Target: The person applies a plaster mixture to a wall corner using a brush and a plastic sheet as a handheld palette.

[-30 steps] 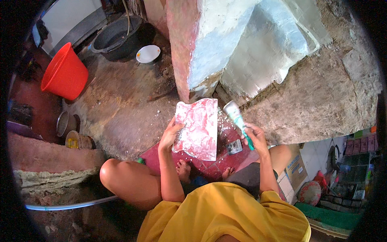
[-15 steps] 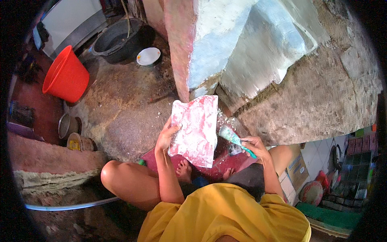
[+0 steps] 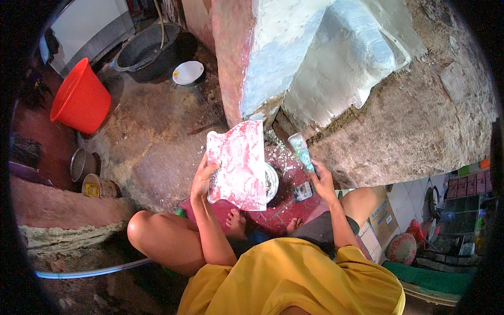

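Note:
My left hand is closed on the left edge of a flat red board smeared with white plaster, its thumb on top. In my right hand is a putty knife with a green handle and a plaster-coated blade pointing up and away from me. A gap separates the knife from the board. Partly hidden under the board's right side is a round white container with pale stuff inside. Beyond both hands stands a wall corner with a smooth patch of grey-white plaster.
White crumbs lie at the wall's foot. A small flat piece rests on the red floor near my right foot. Farther left are a red bucket, a black basin and a white bowl. A cardboard box stands at the right.
The board has shifted slightly left, uncovering part of the round container. My right hand has moved a little left, and the putty knife now points more upright.

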Motion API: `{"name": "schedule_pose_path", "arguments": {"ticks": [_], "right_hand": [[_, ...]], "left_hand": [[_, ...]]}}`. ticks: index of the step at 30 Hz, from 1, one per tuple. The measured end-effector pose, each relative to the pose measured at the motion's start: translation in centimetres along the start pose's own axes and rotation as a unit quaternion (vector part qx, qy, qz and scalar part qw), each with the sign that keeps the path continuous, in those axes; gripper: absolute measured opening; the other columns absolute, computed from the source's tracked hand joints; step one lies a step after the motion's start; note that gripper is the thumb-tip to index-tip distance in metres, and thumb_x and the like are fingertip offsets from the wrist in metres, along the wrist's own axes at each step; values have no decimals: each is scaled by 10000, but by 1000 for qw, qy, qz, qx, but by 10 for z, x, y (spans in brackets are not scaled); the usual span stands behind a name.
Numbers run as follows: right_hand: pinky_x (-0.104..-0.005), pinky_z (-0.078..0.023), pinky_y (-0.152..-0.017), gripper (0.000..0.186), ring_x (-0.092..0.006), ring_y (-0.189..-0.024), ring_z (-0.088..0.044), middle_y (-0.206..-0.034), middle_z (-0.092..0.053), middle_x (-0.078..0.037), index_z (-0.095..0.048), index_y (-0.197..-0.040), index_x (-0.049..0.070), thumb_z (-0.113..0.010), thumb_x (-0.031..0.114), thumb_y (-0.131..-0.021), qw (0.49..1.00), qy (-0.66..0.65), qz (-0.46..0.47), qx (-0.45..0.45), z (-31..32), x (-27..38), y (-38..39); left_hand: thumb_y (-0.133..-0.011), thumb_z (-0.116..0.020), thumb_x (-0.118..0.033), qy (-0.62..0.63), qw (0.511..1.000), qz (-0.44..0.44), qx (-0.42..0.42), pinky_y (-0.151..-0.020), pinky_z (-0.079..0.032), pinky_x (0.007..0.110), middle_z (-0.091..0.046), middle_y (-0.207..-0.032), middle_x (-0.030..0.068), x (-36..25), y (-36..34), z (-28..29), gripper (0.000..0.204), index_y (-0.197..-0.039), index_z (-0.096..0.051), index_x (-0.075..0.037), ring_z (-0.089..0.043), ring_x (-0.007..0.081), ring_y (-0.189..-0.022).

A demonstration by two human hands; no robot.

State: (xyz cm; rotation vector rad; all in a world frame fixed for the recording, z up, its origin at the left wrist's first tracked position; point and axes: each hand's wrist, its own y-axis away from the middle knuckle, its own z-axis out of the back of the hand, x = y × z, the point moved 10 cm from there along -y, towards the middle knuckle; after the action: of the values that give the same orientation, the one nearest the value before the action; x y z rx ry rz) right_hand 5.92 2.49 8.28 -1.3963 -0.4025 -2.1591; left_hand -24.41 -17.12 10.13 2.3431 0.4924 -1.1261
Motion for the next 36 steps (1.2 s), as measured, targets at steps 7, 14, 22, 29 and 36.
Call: {"name": "schedule_pose_path", "arguments": {"ticks": [7,14,22,29,36], "right_hand": [[-340,-409,-856,374,-359,-1031,-515,-1102,-542,-208,-499,-1174,96,-500,52,-802,983,165,24,-72,-4,51,-52],[-334,-399,-883,378,-309,-1063,-519,-1139,-539,-182,-500,-1190,99,-508,75,-813,981,144,52,-115,-13,49,-82],[-334,-406,-882,392,-292,-1050,-531,-1147,-545,-155,-499,-1196,93,-554,107,-808,986,103,64,-116,12,31,-79],[-209,-410,-650,372,-58,-714,-473,-881,-541,11,-488,-1211,58,-536,62,-843,996,-39,-55,-65,41,-1,-39],[-304,-366,-917,349,-224,-1081,-510,-1134,-563,-133,-536,-1157,69,-561,111,-812,998,39,31,-25,20,37,-52]], "left_hand": [[-762,-517,-69,-5,1000,-4,7,-857,-400,271,-506,-1156,87,6,-3,-4,594,-1313,-308,10,-514,163,-976],[-771,-501,-59,-14,1000,5,-4,-862,-395,272,-508,-1151,94,6,-3,-1,569,-1304,-315,13,-512,165,-982],[-770,-500,-67,-32,999,6,-11,-869,-388,276,-508,-1150,100,4,-1,-6,554,-1289,-330,20,-509,171,-986],[-760,-511,-82,-13,1000,0,12,-869,-390,285,-510,-1141,107,7,-4,-9,558,-1280,-337,24,-511,177,-986],[-747,-523,-85,-31,999,11,-3,-872,-390,282,-515,-1137,104,11,-4,-5,574,-1280,-338,24,-514,174,-985]]}}
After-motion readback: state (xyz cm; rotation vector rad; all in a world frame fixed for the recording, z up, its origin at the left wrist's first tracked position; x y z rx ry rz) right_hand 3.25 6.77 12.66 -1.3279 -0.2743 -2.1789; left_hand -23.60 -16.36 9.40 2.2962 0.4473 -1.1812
